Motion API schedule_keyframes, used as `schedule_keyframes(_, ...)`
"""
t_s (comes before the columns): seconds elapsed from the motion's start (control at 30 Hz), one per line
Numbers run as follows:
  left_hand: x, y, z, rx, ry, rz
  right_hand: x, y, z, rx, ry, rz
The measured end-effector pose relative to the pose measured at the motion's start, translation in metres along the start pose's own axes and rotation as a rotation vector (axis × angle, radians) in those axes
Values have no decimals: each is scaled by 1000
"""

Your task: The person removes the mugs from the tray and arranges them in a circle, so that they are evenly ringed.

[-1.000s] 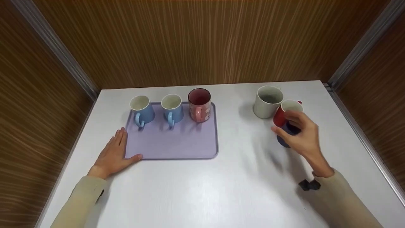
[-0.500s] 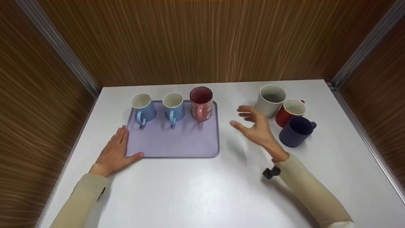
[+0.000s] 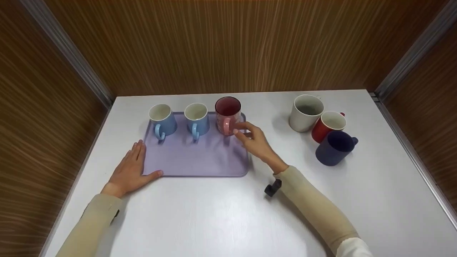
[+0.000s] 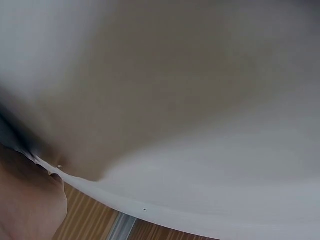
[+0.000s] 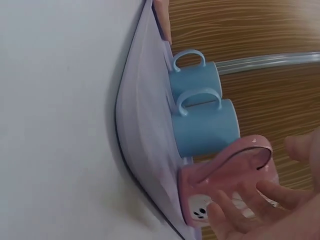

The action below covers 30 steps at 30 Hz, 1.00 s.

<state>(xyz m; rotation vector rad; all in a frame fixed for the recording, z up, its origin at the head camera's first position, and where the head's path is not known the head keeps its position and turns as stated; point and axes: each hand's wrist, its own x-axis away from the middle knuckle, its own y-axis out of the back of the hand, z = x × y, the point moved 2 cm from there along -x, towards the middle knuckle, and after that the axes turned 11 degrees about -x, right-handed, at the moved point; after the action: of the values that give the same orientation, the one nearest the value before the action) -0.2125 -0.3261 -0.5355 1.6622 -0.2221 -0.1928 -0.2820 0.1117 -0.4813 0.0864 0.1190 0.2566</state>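
Observation:
In the head view my left hand lies flat at the front left corner of a lilac tray, fingers along its left side and thumb at its front edge. My right hand is at the right of a pink mug on the tray, its fingertips near the handle. The right wrist view shows the fingers spread beside the mug's patterned wall and the thumb apart from the handle; whether a fingertip touches the mug cannot be told. Left of it stand two light blue mugs, handles facing me.
On the white table, right of the tray, a white mug, a red mug and a dark blue mug stand close together. Wood-patterned panels rise behind the table and at both sides.
My right hand has moved left from the dark blue mug, across the table, to the pink mug on the tray. The left hand and the mugs stay where they were.

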Motion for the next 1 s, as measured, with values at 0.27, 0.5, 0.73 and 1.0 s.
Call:
schedule_keyframes(0.27, 0, 0, 1, -5, 6, 25, -15, -28, -8, -187, -103, 10)
schedule_keyframes(0.5, -1, 0, -1, -6, 1, 19, -23, -49, -7, -375, -178, 17)
schedule_keyframes(0.73, -2, 2, -4, -7, -1, 13, -29, -61, -3, -387, -189, -36)
schedule_keyframes(1.0, 0, 2, -3, -9, -1, 7, -26, -60, -7, -375, -164, -122)
